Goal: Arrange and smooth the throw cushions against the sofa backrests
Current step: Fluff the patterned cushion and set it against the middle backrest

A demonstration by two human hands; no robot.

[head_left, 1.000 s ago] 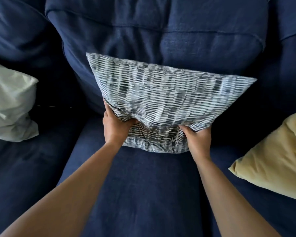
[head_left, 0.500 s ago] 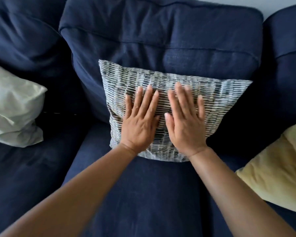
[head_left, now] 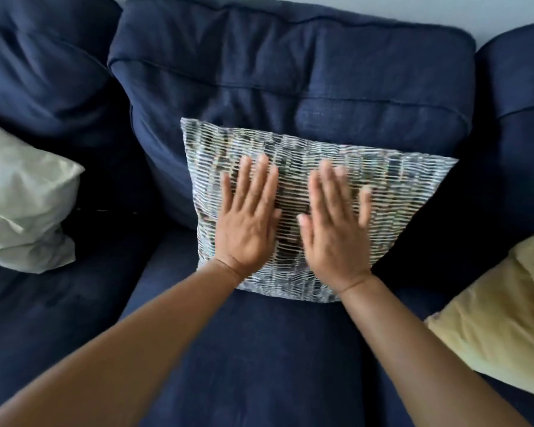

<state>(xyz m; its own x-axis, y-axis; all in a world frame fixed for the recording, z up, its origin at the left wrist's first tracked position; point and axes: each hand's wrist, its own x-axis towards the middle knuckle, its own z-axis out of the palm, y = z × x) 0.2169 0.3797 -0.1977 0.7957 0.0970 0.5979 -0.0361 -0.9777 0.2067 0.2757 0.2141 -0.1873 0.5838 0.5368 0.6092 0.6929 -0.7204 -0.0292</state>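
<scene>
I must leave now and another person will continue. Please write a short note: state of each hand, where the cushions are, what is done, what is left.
Left hand: open, flat on the patterned cushion.
Right hand: open, flat on it too, blurred.
Patterned cushion: leaning on the middle backrest, bottom edge on the seat.
Pale green cushion: left seat, slumped.
Yellow cushion: right seat, lying tilted.
Done: patterned cushion placed.
Left: finish smoothing it, then set the other two cushions up.

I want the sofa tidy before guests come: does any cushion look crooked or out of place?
The patterned cushion leans against the middle backrest slightly askew, its top edge sloping down to the right, with both hands flat on it. The yellow cushion at right lies tilted on the seat. The pale cushion at left looks crumpled.
</scene>
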